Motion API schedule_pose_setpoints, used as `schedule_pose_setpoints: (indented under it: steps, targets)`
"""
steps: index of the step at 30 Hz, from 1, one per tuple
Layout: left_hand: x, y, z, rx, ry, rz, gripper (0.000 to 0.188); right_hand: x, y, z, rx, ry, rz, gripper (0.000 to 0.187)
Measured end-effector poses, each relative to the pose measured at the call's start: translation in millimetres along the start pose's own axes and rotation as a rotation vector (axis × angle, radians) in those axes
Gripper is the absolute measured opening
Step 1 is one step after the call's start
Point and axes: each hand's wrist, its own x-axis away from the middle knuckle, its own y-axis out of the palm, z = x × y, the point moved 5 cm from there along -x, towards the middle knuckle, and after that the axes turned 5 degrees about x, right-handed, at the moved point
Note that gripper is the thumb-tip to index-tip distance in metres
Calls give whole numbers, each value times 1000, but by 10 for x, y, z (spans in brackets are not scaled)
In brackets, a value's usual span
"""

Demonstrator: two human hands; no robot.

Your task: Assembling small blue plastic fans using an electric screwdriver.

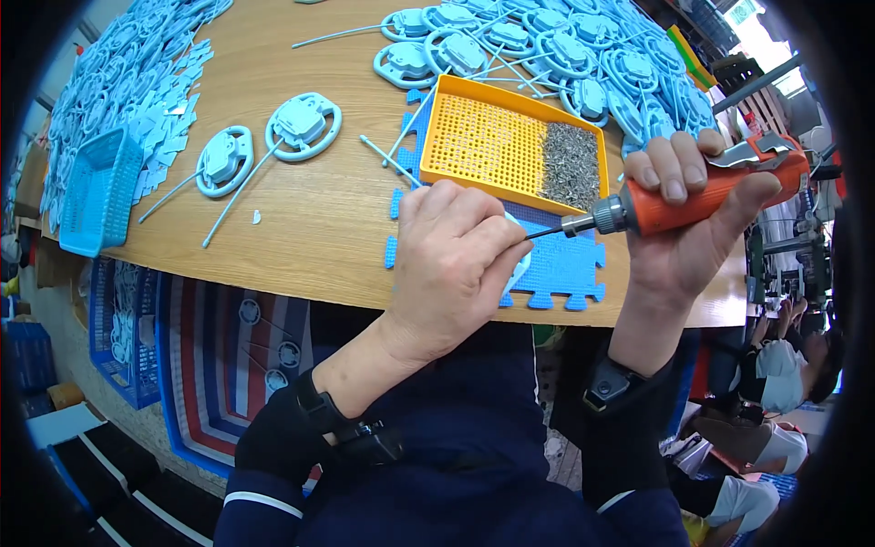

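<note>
My left hand [456, 260] is closed over a light blue round plastic part [519, 272], most of it hidden under the fingers. Beneath it lies a blue foam puzzle mat [567, 269] at the table's near edge. My right hand [673, 260] grips an orange power screwdriver [667, 208], held almost level with its bit pointing left. The bit's tip reaches my left thumb and fingertips; whether it touches a screw there is hidden. Just beyond my hands stands a yellow perforated tray [474, 137], with a heap of small silvery screws [571, 169] at its right end.
Two light blue round parts with long rods [305, 128] lie left on the wooden table [328, 232]. Many similar parts [570, 55] are piled at the back. A light blue basket [98, 196] stands by flat pieces at far left. Other people [782, 374] sit at right.
</note>
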Motion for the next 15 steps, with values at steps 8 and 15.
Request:
schedule_pose_setpoints:
  steps: [8, 15]
  targets:
    - [281, 128, -211, 89, -119, -162, 32, 180, 133, 170, 332, -44, -107, 59]
    - [405, 353, -375, -242, -179, -333, 72, 335, 6, 367, 459, -41, -91, 54]
